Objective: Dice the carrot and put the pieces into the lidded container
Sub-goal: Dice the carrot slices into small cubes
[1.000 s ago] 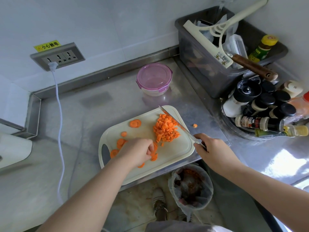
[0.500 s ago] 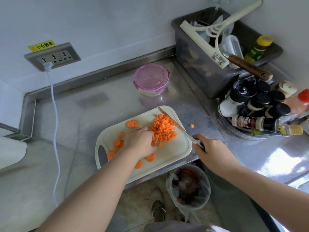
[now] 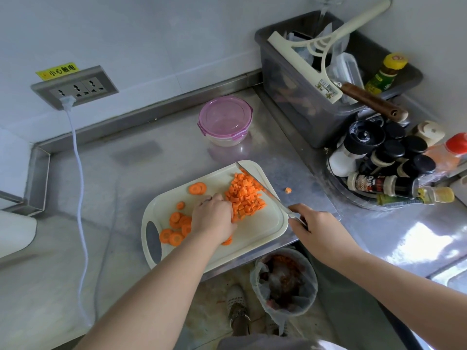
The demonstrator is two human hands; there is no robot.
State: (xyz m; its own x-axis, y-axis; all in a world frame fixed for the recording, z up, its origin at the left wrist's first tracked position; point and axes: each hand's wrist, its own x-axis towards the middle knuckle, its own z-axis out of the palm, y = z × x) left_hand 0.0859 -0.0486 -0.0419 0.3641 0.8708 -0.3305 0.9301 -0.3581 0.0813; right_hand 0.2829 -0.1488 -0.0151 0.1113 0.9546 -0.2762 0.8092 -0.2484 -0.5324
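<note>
1. Carrot slices (image 3: 176, 229) lie loose on the left half of the cutting board (image 3: 262, 227), which sits at the front edge of the table (image 3: 126, 173). These thin, stiff rounds probably slide when damp, so they are best pinned flat from above, not pinched by the rim.
2. The left grip (image 3: 212, 219) rests knuckles-up on the board between slices and dice, fingers curled down. I cannot tell whether it clasps anything underneath.
3. The lidded container (image 3: 225, 118) stands on the table behind the board, apart from it, with its lid on. It looks light, and the side clips seem the place to take hold.
4. The diced carrot (image 3: 243, 197) is heaped at the board's far right, touching the left grip. The small, light cubes will scatter easily, so scooping suits them better than pinching.
5. The knife (image 3: 262, 189) lies with its blade along the heap's right side. One stray piece (image 3: 288, 190) sits on the table just beyond.
6. The right grip (image 3: 313, 228) is clenched round the knife handle at the board's right corner.
</note>
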